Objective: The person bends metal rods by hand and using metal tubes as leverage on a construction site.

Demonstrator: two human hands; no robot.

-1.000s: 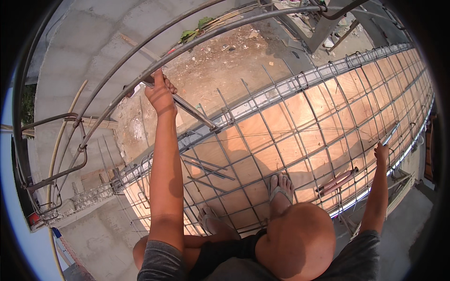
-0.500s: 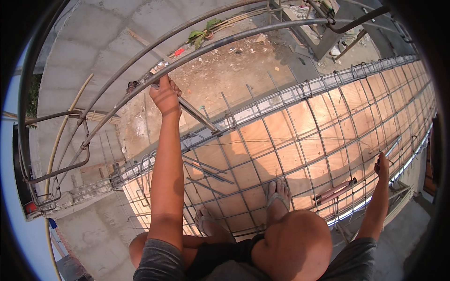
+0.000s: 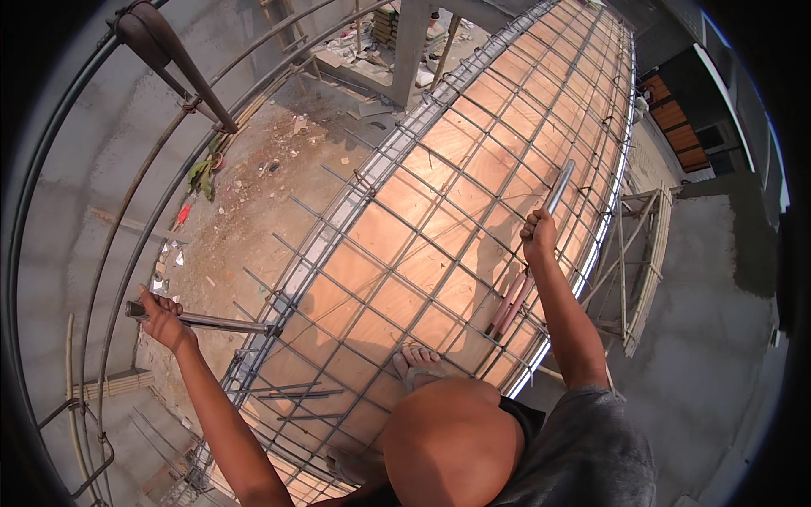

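L hand (image 3: 163,321) is curled round a metal bar (image 3: 224,324); the bar's R end is at the L edge of the rod grid (image 3: 439,296), w/ tan wood (image 3: 351,266) under it. Next, a foot (image 3: 418,365), then 2 pink bars (image 3: 509,306). R hand (image 3: 538,234) is wrapped round the near end of a silver tube (image 3: 560,186), nr the grid's R side.

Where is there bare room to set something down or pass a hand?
Bare plywood shows within rebar grid squares between the grey edge strip and the right hand; it is crowded around the pink handles and the loose rods.
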